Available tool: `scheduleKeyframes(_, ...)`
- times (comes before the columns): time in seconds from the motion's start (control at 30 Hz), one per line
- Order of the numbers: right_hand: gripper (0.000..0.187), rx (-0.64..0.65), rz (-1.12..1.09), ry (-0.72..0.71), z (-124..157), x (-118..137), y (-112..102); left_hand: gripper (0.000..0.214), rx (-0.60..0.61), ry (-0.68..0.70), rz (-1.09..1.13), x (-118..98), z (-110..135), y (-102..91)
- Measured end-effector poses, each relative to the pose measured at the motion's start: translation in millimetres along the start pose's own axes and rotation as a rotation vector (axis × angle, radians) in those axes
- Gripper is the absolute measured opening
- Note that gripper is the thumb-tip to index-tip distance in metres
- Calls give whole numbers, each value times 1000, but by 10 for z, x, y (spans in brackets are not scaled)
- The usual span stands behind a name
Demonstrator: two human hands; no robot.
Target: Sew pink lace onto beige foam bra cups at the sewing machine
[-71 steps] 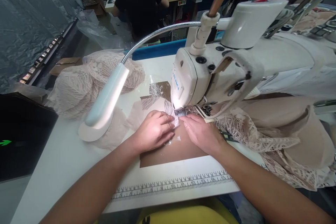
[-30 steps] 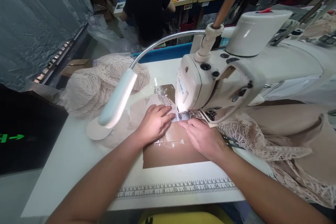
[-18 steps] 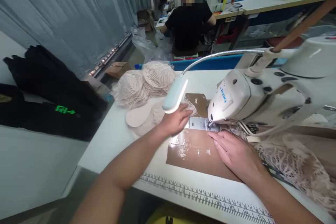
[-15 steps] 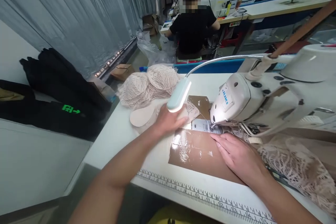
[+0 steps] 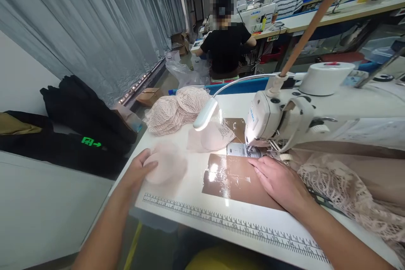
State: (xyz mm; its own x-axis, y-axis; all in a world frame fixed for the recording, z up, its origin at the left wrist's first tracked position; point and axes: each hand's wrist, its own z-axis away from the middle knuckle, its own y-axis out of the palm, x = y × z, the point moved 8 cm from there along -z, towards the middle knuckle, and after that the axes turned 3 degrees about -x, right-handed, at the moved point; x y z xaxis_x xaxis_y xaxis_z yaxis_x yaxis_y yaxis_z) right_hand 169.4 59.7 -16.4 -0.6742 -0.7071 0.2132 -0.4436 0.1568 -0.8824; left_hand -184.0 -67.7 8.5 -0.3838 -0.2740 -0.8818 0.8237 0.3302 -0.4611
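My left hand [image 5: 141, 169] is closed on the outer edge of a pale pink bra cup [image 5: 163, 168] at the table's left front; the cup and its sheer fabric are smeared by motion. With fingers stretched out, my right hand [image 5: 275, 177] lies on the brown taped sheet [image 5: 230, 179], its fingertips close to the needle of the sewing machine [image 5: 255, 114]. Another sheer cup piece with a lace edge [image 5: 211, 136] rests left of the metal needle plate [image 5: 236, 149], under the lamp head. A thread runs from its lace edge toward the needle.
Stacked lace cups [image 5: 175, 109] stand at the table's back left. The lamp [image 5: 205, 114] hangs low on its bendy neck. Lace and mesh fabric [image 5: 341, 194] bunches right of the machine. A printed ruler [image 5: 234, 224] follows the front edge. A person in black [image 5: 224, 50] sits beyond.
My left hand has moved left and toward me from beside the needle plate, with a bra cup now in it. My right hand stays by the needle. The view has shifted.
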Motion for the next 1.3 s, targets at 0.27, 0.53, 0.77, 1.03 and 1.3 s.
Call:
scheduleKeyframes(0.27,26,-85,-349,169,18,-77,-222,34,588,352,-176,-835,110,1576)
scheduleKeyframes(0.53,26,88,-355,-6,29,139,-238,26,302,558,-686,-1029,-311,2210)
scheduleKeyframes(0.77,21,86,-213,-28,15,143,-155,21,289,929,-791,-1365,1,2258)
scheduleKeyframes(1.03,27,124,-77,105,19,15,-45,25,401,1084,-757,-1198,115,2571)
scheduleKeyframes(1.3,29,186,2,136,-23,10,-45,47,495,1043,-768,-1218,-26,2542)
